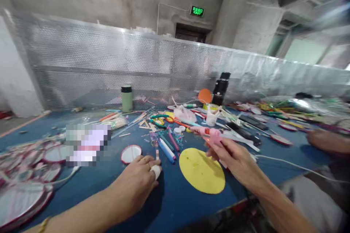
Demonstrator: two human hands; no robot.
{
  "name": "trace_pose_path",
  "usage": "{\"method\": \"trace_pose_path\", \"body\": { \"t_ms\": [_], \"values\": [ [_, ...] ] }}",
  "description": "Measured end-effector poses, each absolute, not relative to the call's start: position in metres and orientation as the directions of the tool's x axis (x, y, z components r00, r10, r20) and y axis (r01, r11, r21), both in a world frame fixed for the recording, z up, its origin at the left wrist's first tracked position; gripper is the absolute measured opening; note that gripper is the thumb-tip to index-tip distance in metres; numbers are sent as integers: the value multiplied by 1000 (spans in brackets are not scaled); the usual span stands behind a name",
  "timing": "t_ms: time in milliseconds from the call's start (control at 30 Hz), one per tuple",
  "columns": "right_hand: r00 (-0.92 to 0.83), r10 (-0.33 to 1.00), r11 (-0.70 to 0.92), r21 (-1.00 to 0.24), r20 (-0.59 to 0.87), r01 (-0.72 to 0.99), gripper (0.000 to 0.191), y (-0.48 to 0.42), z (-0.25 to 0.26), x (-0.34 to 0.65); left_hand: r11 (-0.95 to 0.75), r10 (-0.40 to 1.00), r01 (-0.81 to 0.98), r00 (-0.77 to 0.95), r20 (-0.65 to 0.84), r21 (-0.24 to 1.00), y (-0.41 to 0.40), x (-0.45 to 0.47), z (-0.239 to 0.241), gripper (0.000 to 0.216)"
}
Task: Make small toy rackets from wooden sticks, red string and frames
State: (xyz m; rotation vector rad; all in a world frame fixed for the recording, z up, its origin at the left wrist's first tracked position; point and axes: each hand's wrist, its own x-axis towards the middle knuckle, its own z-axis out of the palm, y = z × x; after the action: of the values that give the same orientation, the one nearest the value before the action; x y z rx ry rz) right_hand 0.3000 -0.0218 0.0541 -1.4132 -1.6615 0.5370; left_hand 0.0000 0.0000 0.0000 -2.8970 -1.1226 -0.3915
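Note:
My left hand (pixel 140 180) rests low over the blue table with its fingers curled together. A small white rounded piece (pixel 155 172) shows at its thumb side; whether it is held or wrapped on a finger I cannot tell. A narrow pale strip (pixel 157 151) lies just past the fingertips. Beside that hand is a white disc with a red rim (pixel 131 153). My right hand (pixel 232 156) is closed around a pink glue gun (pixel 209 131), its nozzle pointing left. Below the gun lies a yellow oval sheet (pixel 202 171), partly under the right hand.
Markers (pixel 166 151), scissors (pixel 161 117) and scraps spread across the middle. A green bottle (pixel 127 99) stands near the perforated metal screen (pixel 109 58). Red-rimmed discs (pixel 24 204) pile at left. A white cord (pixel 290 165) crosses the right side, near another person's hand (pixel 325 140).

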Motion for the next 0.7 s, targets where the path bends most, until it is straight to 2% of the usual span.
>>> {"method": "trace_pose_path", "body": {
  "t_ms": [100,200,367,433,567,633,700],
  "values": [
    [45,953,244,-849,299,469,33,-31,60,285,-759,633,649,712,304,62,2,-1,-11,30],
    [99,945,237,-864,310,444,36,-36,54,271,-777,581,629,720,380,-3,4,-6,-18,33],
    [234,878,238,-806,417,542,29,-44,28,270,-796,400,571,746,532,-201,0,-9,-15,36],
    [278,839,238,-776,467,583,27,-50,23,277,-812,294,535,722,627,-235,-5,4,-12,34],
    [311,797,229,-736,518,637,27,-62,32,282,-874,140,418,705,695,-248,-16,56,-24,26],
    [319,772,242,-718,550,653,26,-65,40,282,-867,51,365,741,669,-339,-21,84,-41,28],
    [303,747,255,-676,592,691,23,-66,46,284,-833,11,397,709,705,-386,-22,103,-59,34]
  ]
}}
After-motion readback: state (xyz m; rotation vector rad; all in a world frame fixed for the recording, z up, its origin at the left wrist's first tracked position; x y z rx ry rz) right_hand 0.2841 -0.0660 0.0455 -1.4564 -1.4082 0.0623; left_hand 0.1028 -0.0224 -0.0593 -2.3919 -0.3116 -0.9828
